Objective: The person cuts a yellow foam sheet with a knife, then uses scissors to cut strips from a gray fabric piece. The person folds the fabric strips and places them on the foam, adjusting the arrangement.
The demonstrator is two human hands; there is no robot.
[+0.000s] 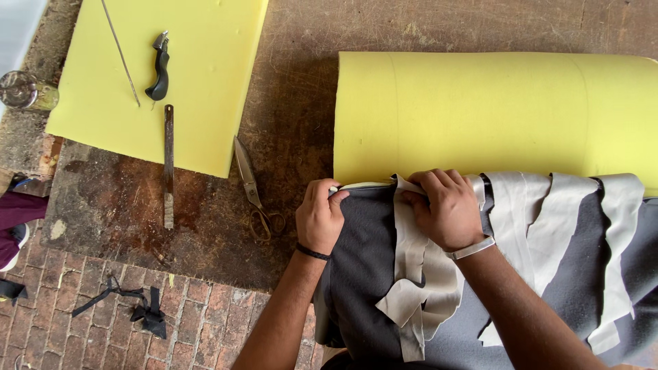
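A thick yellow foam block (493,113) lies on the worn wooden bench (288,89). Grey fabric (363,267) covers its near side, with several pale cloth strips (425,274) hanging over it. My left hand (319,216) pinches the grey fabric's top edge at the foam's left corner. Just to the right, my right hand (447,205) presses a pale strip against the fabric edge, fingers curled over it. More pale strips (548,219) hang further right.
A flat yellow foam sheet (205,75) lies at the left with a black-handled tool (160,68) and a thin rod (120,51) on it. A metal ruler (168,164) and scissors (252,192) lie on the bench. Brick floor with black scraps (140,308) lies below.
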